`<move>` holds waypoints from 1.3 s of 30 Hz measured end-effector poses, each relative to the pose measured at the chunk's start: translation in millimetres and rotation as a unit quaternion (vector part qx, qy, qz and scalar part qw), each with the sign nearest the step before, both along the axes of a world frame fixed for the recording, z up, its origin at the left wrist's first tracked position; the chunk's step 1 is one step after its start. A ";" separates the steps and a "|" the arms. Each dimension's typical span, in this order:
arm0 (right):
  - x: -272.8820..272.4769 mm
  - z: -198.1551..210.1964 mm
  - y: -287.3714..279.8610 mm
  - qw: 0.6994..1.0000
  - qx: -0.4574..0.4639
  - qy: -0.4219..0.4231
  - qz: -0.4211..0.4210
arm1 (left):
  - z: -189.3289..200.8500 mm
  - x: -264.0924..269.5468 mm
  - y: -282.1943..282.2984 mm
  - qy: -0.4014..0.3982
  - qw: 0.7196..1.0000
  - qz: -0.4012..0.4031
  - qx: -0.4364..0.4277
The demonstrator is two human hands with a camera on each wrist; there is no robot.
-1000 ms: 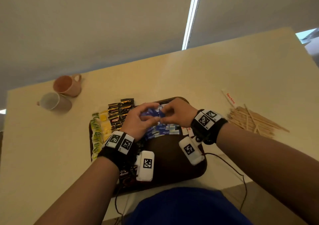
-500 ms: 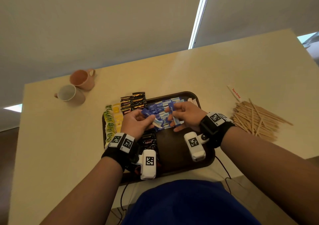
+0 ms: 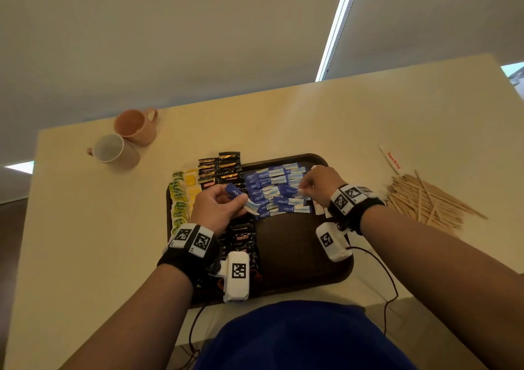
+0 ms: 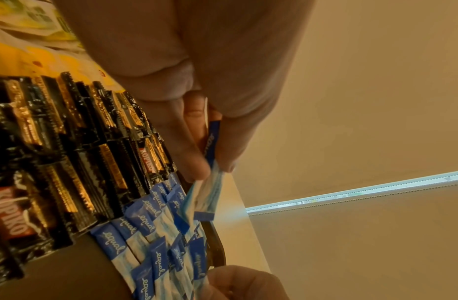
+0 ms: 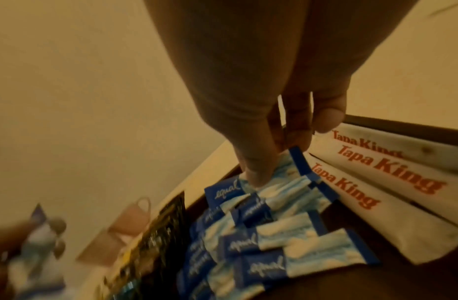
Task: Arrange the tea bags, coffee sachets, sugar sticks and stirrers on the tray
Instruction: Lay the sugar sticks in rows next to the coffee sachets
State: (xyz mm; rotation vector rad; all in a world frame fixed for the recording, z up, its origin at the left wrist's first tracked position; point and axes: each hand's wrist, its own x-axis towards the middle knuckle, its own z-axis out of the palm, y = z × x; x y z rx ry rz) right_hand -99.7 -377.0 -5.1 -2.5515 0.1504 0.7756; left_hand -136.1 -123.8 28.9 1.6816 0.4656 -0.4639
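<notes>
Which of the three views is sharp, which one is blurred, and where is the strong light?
Head view: sharp, edges bent by the wide lens, a bright light strip above. Left wrist view: sugar sticks readable, orange tint, the left hand soft because it is so close. Right wrist view: motion blur at lower left, the right hand dim.

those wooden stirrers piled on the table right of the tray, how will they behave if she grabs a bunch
The wooden stirrers look thin, light and stiff. Lying loose and crisscrossed on the table, they would probably splay or slip from a loose bunch. They look flat, so rolling seems unlikely.
</notes>
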 end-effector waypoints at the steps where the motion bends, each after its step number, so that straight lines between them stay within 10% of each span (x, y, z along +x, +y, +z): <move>1: 2.6 -3.5 2.8 0.999 -0.014 0.012 0.036 | -0.9 1.0 -0.7 0.002 1.000 0.001 0.000; 8: 10.1 -10.3 11.5 0.995 -0.019 -0.057 0.084 | -3.1 7.1 -6.4 0.005 1.000 0.012 -0.002; 15: 0.8 27.6 32.1 0.957 0.273 -0.093 0.042 | -1.4 14.5 -22.0 0.016 0.998 0.029 -0.053; 22: -6.9 35.7 34.9 0.922 0.380 -0.055 -0.037 | -1.3 11.6 -28.6 0.036 0.994 0.016 -0.097; 39: 30.6 -6.0 44.6 0.996 0.032 -0.001 0.089 | 0.5 1.0 1.7 0.003 0.999 -0.009 0.037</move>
